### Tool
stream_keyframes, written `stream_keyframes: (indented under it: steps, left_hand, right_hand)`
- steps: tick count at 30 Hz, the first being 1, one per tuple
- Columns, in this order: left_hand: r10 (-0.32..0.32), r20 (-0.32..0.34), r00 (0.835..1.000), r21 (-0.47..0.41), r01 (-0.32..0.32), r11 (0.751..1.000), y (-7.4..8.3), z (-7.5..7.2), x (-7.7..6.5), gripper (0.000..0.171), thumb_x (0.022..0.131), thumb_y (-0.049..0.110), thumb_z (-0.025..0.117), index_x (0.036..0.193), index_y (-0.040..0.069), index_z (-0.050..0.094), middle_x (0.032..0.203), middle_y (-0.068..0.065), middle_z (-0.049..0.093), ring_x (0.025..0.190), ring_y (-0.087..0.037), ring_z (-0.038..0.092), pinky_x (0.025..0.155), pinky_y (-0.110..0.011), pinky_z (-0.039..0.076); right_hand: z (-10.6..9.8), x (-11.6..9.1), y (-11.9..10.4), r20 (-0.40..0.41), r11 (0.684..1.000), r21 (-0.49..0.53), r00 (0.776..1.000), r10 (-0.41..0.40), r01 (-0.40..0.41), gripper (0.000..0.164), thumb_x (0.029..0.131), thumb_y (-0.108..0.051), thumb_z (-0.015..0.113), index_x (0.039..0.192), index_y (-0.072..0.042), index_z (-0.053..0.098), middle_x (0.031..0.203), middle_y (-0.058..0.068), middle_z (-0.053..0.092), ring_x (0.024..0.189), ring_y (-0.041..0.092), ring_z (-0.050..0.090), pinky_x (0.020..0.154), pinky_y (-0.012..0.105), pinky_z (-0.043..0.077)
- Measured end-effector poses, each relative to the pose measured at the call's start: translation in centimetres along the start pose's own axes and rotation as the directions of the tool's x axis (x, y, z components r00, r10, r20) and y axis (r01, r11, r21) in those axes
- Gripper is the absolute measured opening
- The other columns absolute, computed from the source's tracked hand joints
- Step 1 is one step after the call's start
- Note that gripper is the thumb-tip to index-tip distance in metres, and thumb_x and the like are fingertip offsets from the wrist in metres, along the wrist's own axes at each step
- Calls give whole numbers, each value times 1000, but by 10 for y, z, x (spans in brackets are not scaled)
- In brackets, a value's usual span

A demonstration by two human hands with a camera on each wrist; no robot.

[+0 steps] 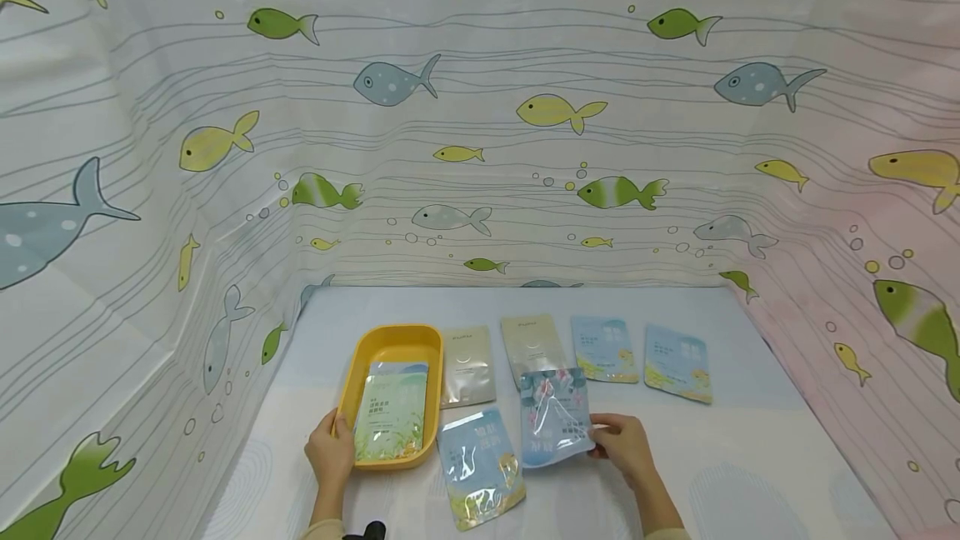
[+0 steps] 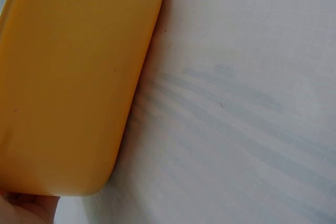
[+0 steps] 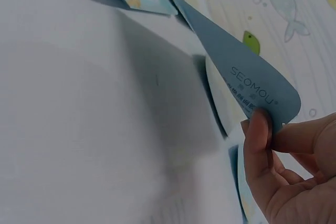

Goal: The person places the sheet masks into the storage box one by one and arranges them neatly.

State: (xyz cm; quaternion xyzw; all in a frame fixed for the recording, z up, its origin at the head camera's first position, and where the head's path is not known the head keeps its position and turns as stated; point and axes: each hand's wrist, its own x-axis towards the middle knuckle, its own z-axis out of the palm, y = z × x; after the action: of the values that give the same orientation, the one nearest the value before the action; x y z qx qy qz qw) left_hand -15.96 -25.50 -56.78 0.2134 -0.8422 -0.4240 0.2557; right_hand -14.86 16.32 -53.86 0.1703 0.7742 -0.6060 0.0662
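Note:
My left hand (image 1: 330,450) grips the near left side of a yellow plastic tray (image 1: 437,373). Inside the tray lies a green face mask packet (image 1: 390,415), overlapping a bluish one beneath. The right hand (image 1: 624,444) pinches the lower right edge of a blue floral face mask packet (image 1: 555,427) between thumb and fingers. In the right wrist view this packet (image 3: 257,85) is raised at a slant over the table, casting a shadow. Between tray and right hand lies a blue and yellow packet (image 1: 482,469). The left wrist view shows the tray's outer wall (image 2: 79,77).
A beige packet (image 1: 468,369) lies right beside the tray. Another beige packet (image 1: 534,340) is partly covered by the floral one in the head view. Two light-blue packets (image 1: 603,348) lie farther right on the pale table (image 1: 750,448). Fish-printed sheeting (image 1: 480,182) surrounds the table.

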Motion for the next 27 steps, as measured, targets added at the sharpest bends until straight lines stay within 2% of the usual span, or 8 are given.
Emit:
stream_keyframes:
  steps: [7, 20, 27]
  left_hand:
    - [-1, 1, 1000, -1, 1, 1000, -1, 0, 1, 27, 91, -2, 48, 110, -18, 58, 108, -36, 59, 104, -53, 54, 89, -59, 41]
    - [4, 10, 1000, 6, -4, 1000, -2, 1, 1, 27, 91, -2, 48, 110, -18, 58, 108, -36, 59, 103, -53, 54, 88, -59, 42]
    - [-1, 9, 1000, 0, 1, 1000, -2, 1, 1, 28, 91, -1, 48, 110, -18, 58, 108, -36, 59, 104, -53, 54, 89, -59, 41]
  right_hand:
    - [0, -2, -11, -1, 1000, 20, 1000, -12, 12, 32, 80, 8, 57, 111, 15, 59, 80, 15, 68, 63, 21, 66, 60, 31, 56]
    - [8, 2, -23, -4, 996, 34, 997, -82, 82, 28, 82, 7, 58, 109, 14, 61, 84, 17, 68, 63, 21, 66, 60, 31, 57]
    - [18, 2, -35, 3, 990, 92, 994, -110, 109, 27, 82, 9, 59, 108, 16, 61, 85, 20, 68, 63, 22, 67, 60, 32, 57]
